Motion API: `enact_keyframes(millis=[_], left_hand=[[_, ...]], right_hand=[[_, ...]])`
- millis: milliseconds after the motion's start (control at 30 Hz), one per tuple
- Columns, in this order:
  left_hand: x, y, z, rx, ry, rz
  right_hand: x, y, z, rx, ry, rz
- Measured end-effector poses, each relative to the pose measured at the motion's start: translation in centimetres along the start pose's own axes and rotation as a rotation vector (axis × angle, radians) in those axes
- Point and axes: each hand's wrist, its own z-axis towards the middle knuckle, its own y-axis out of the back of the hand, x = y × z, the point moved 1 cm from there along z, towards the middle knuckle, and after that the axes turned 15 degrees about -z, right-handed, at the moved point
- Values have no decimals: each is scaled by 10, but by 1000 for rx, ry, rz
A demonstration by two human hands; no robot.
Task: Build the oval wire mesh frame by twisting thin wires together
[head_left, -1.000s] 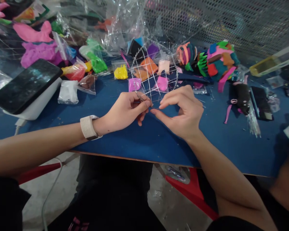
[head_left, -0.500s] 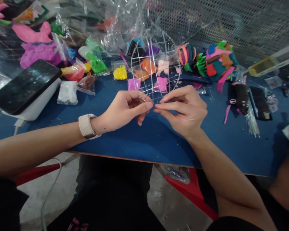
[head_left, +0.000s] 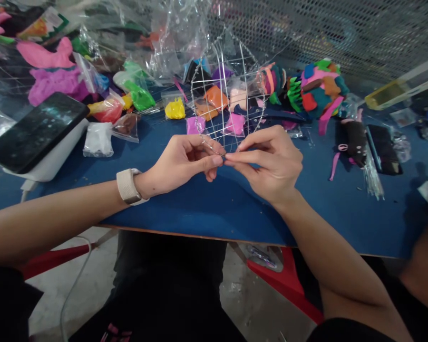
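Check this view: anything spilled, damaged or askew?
Nothing looks spilled or plainly damaged. Slightly askew: the dark slab rests at a slant on a white block, out of line with the table edge. The wire frame between the hands shows no obvious break.

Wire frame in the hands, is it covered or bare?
Bare: the orange packet shows through gaps in the wire frame.

twisted shiny metal wire frame [head_left: 220,137], clear crinkled plastic bags [head_left: 174,33], smooth matt blue tabletop [head_left: 199,213]
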Motion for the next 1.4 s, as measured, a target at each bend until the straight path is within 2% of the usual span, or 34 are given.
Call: enact_keyframes(millis=[167, 333, 433, 600, 767, 967, 1233, 1400], left_hand=[[-2, -5, -3, -30, -57, 66], [0, -6, -5, -53, -94, 77], [1, -6, -5, -75, -108, 93], [4, -6, -4, -93, -170, 66], [10, -5, -1, -48, -245, -9], [12, -2, 2, -50, -217, -79], [8, 0, 4, -41, -235, -60], [8, -3, 4, -49, -198, -57]], right_hand=[[8, 2, 1, -102, 94, -29], [6, -2, -3, -2, 36, -40], [4, -6, -5, 15, 30, -43], [8, -9, -2, -69, 95, -61], [13, -11, 1, -125, 134, -109], [17, -14, 1, -162, 137, -147], [29, -15, 5, -123, -103, 92], [33, -18, 6, -4, -441, 412]])
